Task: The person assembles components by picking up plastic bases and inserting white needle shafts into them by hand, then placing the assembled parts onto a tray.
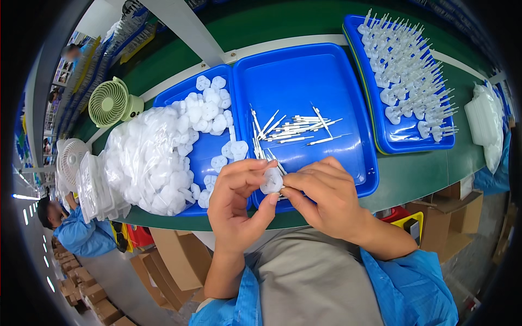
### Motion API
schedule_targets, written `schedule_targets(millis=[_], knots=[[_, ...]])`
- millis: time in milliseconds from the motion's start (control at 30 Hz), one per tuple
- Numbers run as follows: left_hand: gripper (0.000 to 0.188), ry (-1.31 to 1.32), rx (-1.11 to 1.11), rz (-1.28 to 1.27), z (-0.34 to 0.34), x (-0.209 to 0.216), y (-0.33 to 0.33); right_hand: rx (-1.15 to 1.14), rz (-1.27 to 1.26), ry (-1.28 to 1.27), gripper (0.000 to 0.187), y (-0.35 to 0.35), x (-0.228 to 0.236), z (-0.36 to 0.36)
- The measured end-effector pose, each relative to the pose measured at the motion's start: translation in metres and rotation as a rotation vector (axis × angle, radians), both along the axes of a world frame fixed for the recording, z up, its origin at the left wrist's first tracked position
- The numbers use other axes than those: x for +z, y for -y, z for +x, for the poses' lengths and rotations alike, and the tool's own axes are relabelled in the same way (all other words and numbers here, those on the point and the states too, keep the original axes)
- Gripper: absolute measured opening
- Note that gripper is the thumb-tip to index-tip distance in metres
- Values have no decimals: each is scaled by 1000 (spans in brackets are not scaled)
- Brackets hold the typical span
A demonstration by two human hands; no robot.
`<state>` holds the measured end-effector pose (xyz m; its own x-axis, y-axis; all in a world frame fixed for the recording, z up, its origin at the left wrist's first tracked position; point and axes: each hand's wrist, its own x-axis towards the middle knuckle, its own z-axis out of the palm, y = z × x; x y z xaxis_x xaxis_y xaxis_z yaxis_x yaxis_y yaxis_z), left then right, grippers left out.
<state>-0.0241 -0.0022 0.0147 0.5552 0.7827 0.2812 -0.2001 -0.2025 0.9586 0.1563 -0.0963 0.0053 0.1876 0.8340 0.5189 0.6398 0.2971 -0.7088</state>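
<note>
Above the near edge of the blue middle tray [359, 179], both hands meet at a white, translucent scalloped plastic piece [271, 181] with a round centre. My left hand [234, 204] pinches it between thumb and fingers from the left. My right hand [326, 198] is closed too, thumb and forefinger pressed together at the piece's right edge; whether they also grip something thin is hidden. Just beyond the hands, thin white sticks [293, 129] with narrow metal-like tips lie loosely in the tray. Some of them are partly covered by my left fingers.
To the left, another blue tray [204, 157] holds loose scalloped pieces and a clear bag [144, 157] full of them. A right-hand blue tray [399, 144] bears rows of pieces with sticks standing up. A green fan [109, 103], a white packet [484, 125] and cardboard boxes [182, 258] surround the bench.
</note>
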Motion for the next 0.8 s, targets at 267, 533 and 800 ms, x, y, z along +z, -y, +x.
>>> schedule_targets(millis=[267,533,800], knots=[[36,-138,-10,220,-8,3,-8,22,13,23,27,3,3,0],[28,-143,77,368,-8,4,-6,10,28,17,27,2,4,0],[26,-25,133,-57,2,14,7,25,43,-27,27,2,4,0]])
